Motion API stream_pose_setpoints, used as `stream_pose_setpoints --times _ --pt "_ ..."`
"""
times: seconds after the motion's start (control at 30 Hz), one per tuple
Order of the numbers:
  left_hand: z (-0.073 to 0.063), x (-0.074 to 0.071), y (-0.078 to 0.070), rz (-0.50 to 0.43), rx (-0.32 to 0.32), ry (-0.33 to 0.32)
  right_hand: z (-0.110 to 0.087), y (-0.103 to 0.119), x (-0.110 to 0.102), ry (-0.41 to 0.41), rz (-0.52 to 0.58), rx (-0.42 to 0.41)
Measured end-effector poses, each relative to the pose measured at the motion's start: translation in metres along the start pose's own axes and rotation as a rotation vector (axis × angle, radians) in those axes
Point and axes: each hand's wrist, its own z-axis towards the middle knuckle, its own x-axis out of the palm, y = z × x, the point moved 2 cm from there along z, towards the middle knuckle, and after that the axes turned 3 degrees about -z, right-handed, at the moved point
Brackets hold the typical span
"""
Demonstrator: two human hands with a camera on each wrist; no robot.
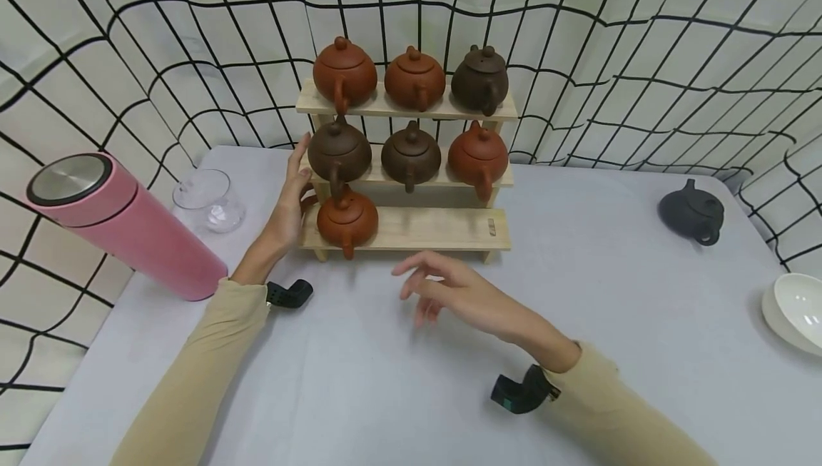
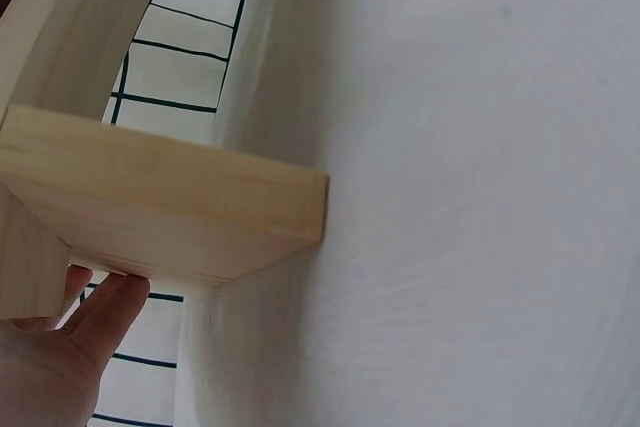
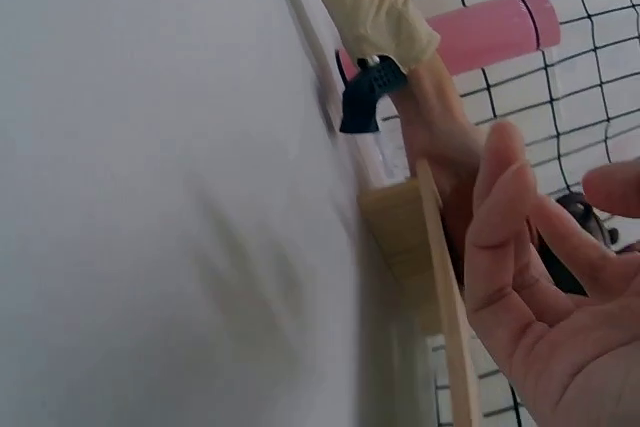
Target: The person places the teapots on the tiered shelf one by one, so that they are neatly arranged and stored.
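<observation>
A three-tier wooden rack point(image 1: 443, 229) bears several small teapots. Three stand on the top tier: a large reddish-brown teapot point(image 1: 345, 73), a smaller reddish-brown one point(image 1: 414, 79) and a dark brown one point(image 1: 479, 82). The middle tier has two dark brown teapots point(image 1: 411, 154) and a reddish-brown one point(image 1: 478, 155). At the bottom tier's left end sits a squat reddish-brown teapot point(image 1: 347, 219). My left hand point(image 1: 289, 198) holds the rack's left side, its fingers by the wooden post in the left wrist view. Before the bottom tier, my right hand point(image 1: 449, 287) hovers with loosely bent fingers, holding nothing.
A pink thermos point(image 1: 154, 237) and a clear glass vessel point(image 1: 208, 198) stand left of the rack. A dark grey teapot point(image 1: 691, 213) and a white bowl point(image 1: 796, 312) are on the right of the white-covered table point(image 1: 359, 380). Grid-patterned cloth point(image 1: 578, 38) rises behind.
</observation>
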Motion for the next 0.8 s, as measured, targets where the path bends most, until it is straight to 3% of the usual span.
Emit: stream_pose_setpoints --times 0.1,0.2,0.27,0.37,0.47,0.6,0.7,0.8 --pt "0.000 0.001 0.000 -0.007 0.001 0.003 -0.028 -0.002 -0.022 0.019 -0.052 0.000" --pt "0.001 0.001 0.000 -0.009 0.001 0.004 -0.057 -0.006 -0.053 -0.017 -0.102 0.010" --pt "0.001 0.001 0.000 -0.007 0.002 0.004 -0.077 -0.009 -0.077 -0.082 -0.141 -0.015" --pt "0.001 0.002 0.001 -0.007 0.005 0.006 -0.107 -0.014 -0.117 -0.243 -0.178 -0.031" --pt "0.001 0.003 0.001 -0.008 0.003 0.009 -0.137 -0.022 -0.156 -0.407 -0.101 -0.085" --pt "0.000 0.002 0.002 -0.010 0.003 0.005 -0.163 -0.037 -0.202 -0.600 0.105 -0.164" --pt "-0.001 0.000 0.002 -0.005 0.004 -0.002 -0.173 -0.051 -0.226 -0.747 0.222 -0.126" --pt "-0.001 0.000 0.001 -0.022 0.000 -0.004 -0.180 -0.070 -0.239 -0.867 0.319 -0.023"
